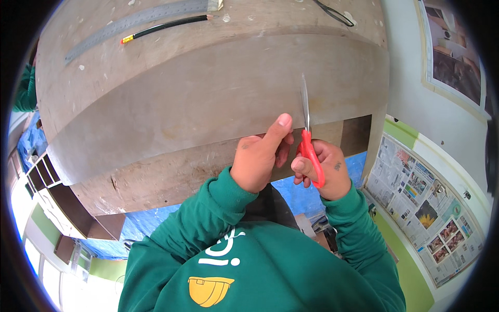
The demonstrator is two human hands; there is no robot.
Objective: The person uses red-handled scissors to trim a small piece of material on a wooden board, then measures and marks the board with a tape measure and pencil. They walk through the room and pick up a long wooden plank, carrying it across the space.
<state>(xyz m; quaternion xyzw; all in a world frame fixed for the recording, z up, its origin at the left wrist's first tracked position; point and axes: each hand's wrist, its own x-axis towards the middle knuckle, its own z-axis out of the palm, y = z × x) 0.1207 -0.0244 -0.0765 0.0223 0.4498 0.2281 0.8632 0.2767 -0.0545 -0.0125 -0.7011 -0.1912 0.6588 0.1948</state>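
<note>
Scissors: a pair with red handles (307, 136) in the right hand, blades pointing away from the body, over the near part of the sheet toward its right end; whether the blades are parted is hard to tell
Right hand: wrapped around the red handles (332, 169), thumb on the near side
Left hand: holds nothing visible (257, 162), thumb raised and apart from the loosely curled fingers, just beside the scissors; contact with the sheet cannot be told
Sheet: long, grey-brown, with a curved far edge (208, 96), lying across the desk (135, 179); the left hand hides a bit of its near edge
Beyond the sheet: a metal ruler (135, 20) with a pale scrap (214, 4) at its right end, a black pencil (166, 29) just beside the ruler, and a dark cord (333, 13) farther right
Right end of the desk: a dark square patch (357, 132) near the sheet's near edge
Below the desk: blue plastic covering (296, 196), partly blocked by the arms and green sweatshirt (291, 270)
Right side: newspaper pages (410, 192) and a picture (453, 52) on a pale surface
Left side: a brown and white cabinet (78, 213), and a green sleeve (24, 92) at the rim
</note>
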